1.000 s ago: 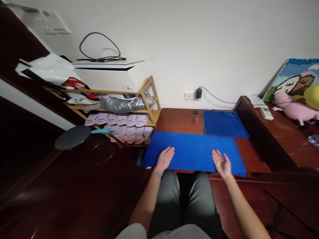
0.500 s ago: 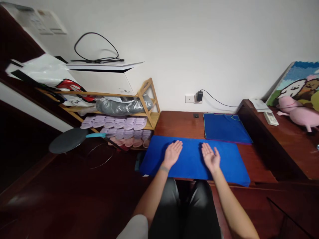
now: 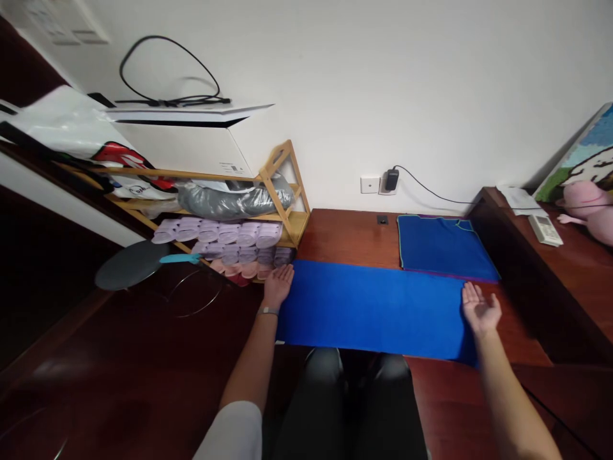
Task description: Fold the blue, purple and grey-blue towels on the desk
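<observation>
A bright blue cloth (image 3: 373, 310) lies spread in a long strip along the front of the reddish-brown wooden desk (image 3: 352, 236). At its left end is my left hand (image 3: 278, 285), palm up with the fingers stretched out and nothing in it. My right hand (image 3: 481, 310) is at the cloth's right end, also palm up, fingers apart and holding nothing. Whether either hand touches the cloth I cannot tell. Behind the strip, at the back right, a folded darker blue cloth (image 3: 443, 248) with a light green edge lies flat.
On the left a wooden rack (image 3: 297, 223) holds lilac slippers (image 3: 225, 231), a white box (image 3: 186, 144) and a plastic-wrapped grey bundle (image 3: 234, 198). A round stool (image 3: 131, 265) stands beside it. A plugged-in black adapter (image 3: 391, 179), a remote control (image 3: 546, 229) and a pink plush toy (image 3: 590, 207) are rightward.
My hands have moved apart from above the middle of the blue cloth, the left one to its left end and the right one to its right end. Both stay open. The view has shifted slightly.
</observation>
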### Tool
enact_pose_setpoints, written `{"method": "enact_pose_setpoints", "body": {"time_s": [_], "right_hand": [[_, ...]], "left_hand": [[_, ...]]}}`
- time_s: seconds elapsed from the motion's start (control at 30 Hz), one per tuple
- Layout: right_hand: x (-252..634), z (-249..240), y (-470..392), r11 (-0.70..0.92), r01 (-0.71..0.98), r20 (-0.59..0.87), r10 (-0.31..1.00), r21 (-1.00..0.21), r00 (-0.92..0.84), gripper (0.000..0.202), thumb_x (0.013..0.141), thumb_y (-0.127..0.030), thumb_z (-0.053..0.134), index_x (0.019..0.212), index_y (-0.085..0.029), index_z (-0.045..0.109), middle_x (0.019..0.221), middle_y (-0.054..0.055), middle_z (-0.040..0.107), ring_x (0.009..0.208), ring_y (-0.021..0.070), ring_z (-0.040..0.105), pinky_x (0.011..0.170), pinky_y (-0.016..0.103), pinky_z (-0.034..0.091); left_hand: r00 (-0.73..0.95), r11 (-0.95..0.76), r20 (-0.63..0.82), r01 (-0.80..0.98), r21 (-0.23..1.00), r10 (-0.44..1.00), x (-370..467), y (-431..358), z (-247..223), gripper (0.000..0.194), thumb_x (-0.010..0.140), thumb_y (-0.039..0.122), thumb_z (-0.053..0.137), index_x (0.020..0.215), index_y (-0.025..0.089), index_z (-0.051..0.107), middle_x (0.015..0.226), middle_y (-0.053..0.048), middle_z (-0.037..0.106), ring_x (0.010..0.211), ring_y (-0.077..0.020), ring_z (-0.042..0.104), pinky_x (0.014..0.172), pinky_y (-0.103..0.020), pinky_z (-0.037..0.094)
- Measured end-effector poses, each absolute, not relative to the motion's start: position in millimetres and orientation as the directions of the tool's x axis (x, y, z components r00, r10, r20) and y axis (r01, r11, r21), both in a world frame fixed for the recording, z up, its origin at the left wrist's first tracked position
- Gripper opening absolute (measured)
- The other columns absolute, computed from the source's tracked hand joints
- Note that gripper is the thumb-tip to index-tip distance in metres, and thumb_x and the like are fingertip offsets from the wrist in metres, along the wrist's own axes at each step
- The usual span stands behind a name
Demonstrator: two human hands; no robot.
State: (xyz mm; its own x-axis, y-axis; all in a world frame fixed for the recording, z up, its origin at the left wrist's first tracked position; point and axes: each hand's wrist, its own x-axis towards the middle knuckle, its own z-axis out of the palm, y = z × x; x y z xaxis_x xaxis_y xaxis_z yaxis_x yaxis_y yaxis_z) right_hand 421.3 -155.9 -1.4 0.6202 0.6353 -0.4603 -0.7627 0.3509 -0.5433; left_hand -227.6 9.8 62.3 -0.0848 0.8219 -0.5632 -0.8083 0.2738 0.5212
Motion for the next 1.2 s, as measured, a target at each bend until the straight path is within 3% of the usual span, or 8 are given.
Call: {"method": "enact_pose_setpoints", "body": {"time_s": [0.2,0.33,0.43,0.67,0.8,0.9,1.07,1.2], "right_hand": [[354.2,23.3,-146.3,0.369,-0.813,-0.378,0.747,-0.45,0.547,0.043,0.097,-0.036,0.049,0.133,-0.017,0.062,0.135,0.015,0.071,0.124,0.0215,0.069,0.103,0.045,0.061],[203.7,31.4,-126.4,0.058,-0.949,-0.353,0.92,-0.309,0.171,0.042,0.098,-0.033,0.056,0.137,-0.017,0.062,0.137,0.014,0.071,0.132,0.0225,0.065,0.109,0.043,0.058],[128.9,22.6,-120.1,-0.083,-0.962,-0.407,0.913,-0.262,0.032,0.037,0.099,-0.031,0.056,0.132,-0.018,0.065,0.132,0.013,0.074,0.13,0.0202,0.067,0.109,0.037,0.057],[267.0,2.3,-147.2,0.047,-0.907,-0.43,0.87,-0.418,0.243,0.029,0.095,-0.033,0.061,0.121,-0.021,0.067,0.131,0.013,0.073,0.126,0.0227,0.069,0.105,0.043,0.06],[392.6,-1.4,-168.1,0.283,-0.786,-0.473,0.669,-0.55,0.573,0.028,0.094,-0.038,0.053,0.105,-0.017,0.068,0.122,0.016,0.074,0.119,0.0213,0.071,0.096,0.037,0.063],[430.2,2.3,-173.9,0.295,-0.752,-0.503,0.594,-0.589,0.628,0.03,0.094,-0.037,0.048,0.105,-0.016,0.068,0.122,0.016,0.073,0.119,0.0203,0.072,0.089,0.033,0.065],[365.3,26.1,-176.0,0.326,-0.774,-0.426,0.688,-0.542,0.588,0.038,0.096,-0.036,0.048,0.121,-0.016,0.069,0.133,0.014,0.071,0.126,0.0179,0.068,0.095,0.031,0.063],[225.6,33.9,-178.9,0.111,-0.907,-0.323,0.911,-0.407,0.257,0.04,0.098,-0.035,0.056,0.134,-0.02,0.066,0.145,0.011,0.067,0.139,0.0201,0.06,0.114,0.04,0.054]], "left_hand": [[-0.039,0.222,-0.383,-0.758,0.613,0.923,-173.1,-10.8,65.0,0.044,0.105,0.023,0.041,0.145,0.023,0.06,0.156,-0.008,0.059,0.154,-0.0197,0.042,0.13,-0.041,0.035],[0.236,0.404,-0.35,-0.724,0.559,0.907,-59.4,-47.6,48.2,0.042,0.099,0.024,0.05,0.136,0.012,0.067,0.147,-0.019,0.065,0.148,-0.0276,0.051,0.129,-0.045,0.036],[0.366,0.562,-0.441,-0.665,0.492,0.819,-3.9,-68.4,33.0,0.042,0.096,0.023,0.054,0.134,0.011,0.067,0.147,-0.021,0.064,0.147,-0.0273,0.053,0.128,-0.042,0.037],[0.148,0.444,-0.522,-0.74,0.506,0.84,-121.4,-32.7,40.2,0.038,0.101,0.023,0.049,0.135,0.014,0.061,0.151,-0.02,0.06,0.148,-0.0255,0.051,0.123,-0.043,0.044],[-0.089,0.241,-0.509,-0.803,0.545,0.856,-204.7,-8.7,55.7,0.028,0.106,0.021,0.041,0.121,0.013,0.063,0.149,-0.018,0.062,0.149,-0.0227,0.05,0.122,-0.039,0.045],[-0.159,0.177,-0.496,-0.806,0.564,0.854,-223.3,-6.8,60.4,0.028,0.107,0.02,0.038,0.117,0.012,0.062,0.15,-0.017,0.061,0.15,-0.0208,0.048,0.123,-0.036,0.044],[-0.154,0.108,-0.384,-0.808,0.58,0.91,-182.6,-36.1,54.3,0.033,0.104,0.022,0.042,0.128,0.02,0.065,0.151,-0.012,0.062,0.148,-0.0182,0.051,0.123,-0.036,0.044],[0.195,0.355,-0.348,-0.798,0.487,0.917,-89.6,-88.1,36.4,0.039,0.102,0.031,0.05,0.135,0.017,0.065,0.153,-0.017,0.059,0.148,-0.0258,0.052,0.125,-0.043,0.04]]}}
